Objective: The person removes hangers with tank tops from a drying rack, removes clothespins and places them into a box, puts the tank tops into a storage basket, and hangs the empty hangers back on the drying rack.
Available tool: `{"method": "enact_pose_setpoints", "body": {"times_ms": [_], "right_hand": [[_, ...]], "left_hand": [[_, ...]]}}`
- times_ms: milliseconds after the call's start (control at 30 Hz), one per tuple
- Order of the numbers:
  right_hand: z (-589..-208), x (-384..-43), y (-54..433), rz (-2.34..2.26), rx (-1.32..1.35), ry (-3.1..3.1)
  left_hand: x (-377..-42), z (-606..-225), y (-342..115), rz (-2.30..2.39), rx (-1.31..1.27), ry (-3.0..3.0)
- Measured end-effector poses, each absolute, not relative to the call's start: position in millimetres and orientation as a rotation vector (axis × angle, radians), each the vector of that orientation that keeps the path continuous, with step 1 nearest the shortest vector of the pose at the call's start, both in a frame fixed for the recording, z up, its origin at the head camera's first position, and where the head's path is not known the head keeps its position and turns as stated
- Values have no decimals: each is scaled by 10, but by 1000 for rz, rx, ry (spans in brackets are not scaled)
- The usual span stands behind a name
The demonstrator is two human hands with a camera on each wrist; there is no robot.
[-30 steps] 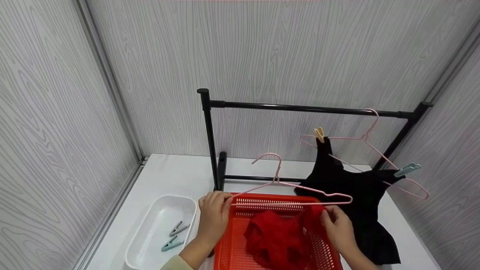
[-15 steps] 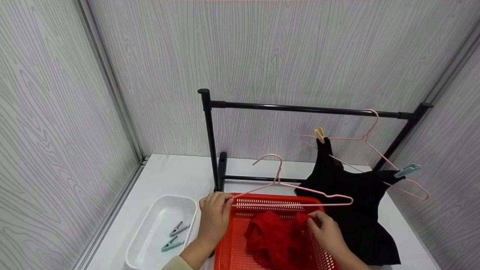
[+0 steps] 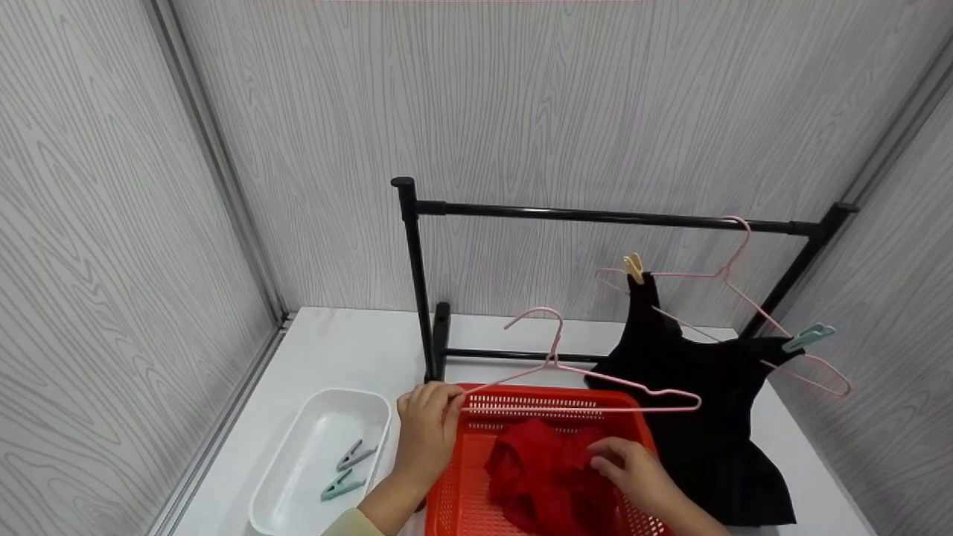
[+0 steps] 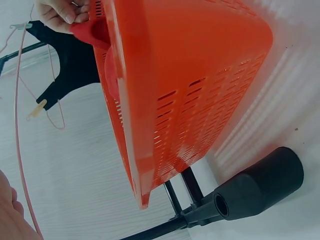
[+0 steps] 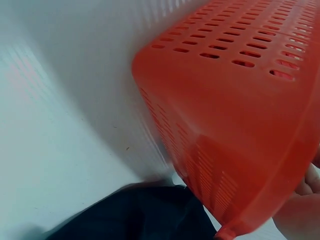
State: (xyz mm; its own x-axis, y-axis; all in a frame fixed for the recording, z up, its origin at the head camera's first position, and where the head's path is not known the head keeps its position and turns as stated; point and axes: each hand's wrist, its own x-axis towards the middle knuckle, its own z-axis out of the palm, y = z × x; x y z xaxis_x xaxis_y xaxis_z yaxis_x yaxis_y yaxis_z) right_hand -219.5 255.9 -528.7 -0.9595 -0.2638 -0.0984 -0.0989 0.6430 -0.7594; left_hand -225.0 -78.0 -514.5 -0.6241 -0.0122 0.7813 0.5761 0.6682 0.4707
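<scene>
My left hand (image 3: 429, 428) grips the left end of a pink wire hanger (image 3: 552, 362), which is held up over the far rim of a red perforated basket (image 3: 470, 476). Inside the basket lies a crumpled red garment (image 3: 532, 469); its kind cannot be told. My right hand (image 3: 633, 470) pinches an edge of this cloth at the basket's right side. In the left wrist view, the fingertips of the right hand (image 4: 62, 12) meet the red cloth (image 4: 92, 34) above the rim. The right wrist view shows mostly the basket's outer wall (image 5: 225, 105).
Behind the basket stands a black rack (image 3: 566, 214). From it hangs a black garment (image 3: 707, 387) on another pink hanger (image 3: 726, 272), with a yellow clothespin (image 3: 633, 268) and a teal one. At left, a white tray (image 3: 277, 454) holds a grey clothespin (image 3: 355, 455) and a green clothespin (image 3: 342, 485).
My right hand has moved left and down from the hanger's right end, bringing the red cloth's edge back over the basket. The left hand and hanger have barely shifted.
</scene>
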Motion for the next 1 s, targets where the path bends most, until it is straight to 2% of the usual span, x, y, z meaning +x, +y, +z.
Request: {"method": "enact_pose_setpoints", "body": {"times_ms": [300, 633, 1000], "right_hand": [[-5256, -2192, 2589, -1275, -207, 2634], [-5143, -2177, 2636, -1366, -412, 2854], [-4994, -2158, 2670, -1421, -260, 2957]], "left_hand": [[-2257, -5137, -772, -939, -431, -2066], [-2267, -5151, -772, -929, -423, -2062], [-2281, -5167, -789, -924, -416, -2079]]}}
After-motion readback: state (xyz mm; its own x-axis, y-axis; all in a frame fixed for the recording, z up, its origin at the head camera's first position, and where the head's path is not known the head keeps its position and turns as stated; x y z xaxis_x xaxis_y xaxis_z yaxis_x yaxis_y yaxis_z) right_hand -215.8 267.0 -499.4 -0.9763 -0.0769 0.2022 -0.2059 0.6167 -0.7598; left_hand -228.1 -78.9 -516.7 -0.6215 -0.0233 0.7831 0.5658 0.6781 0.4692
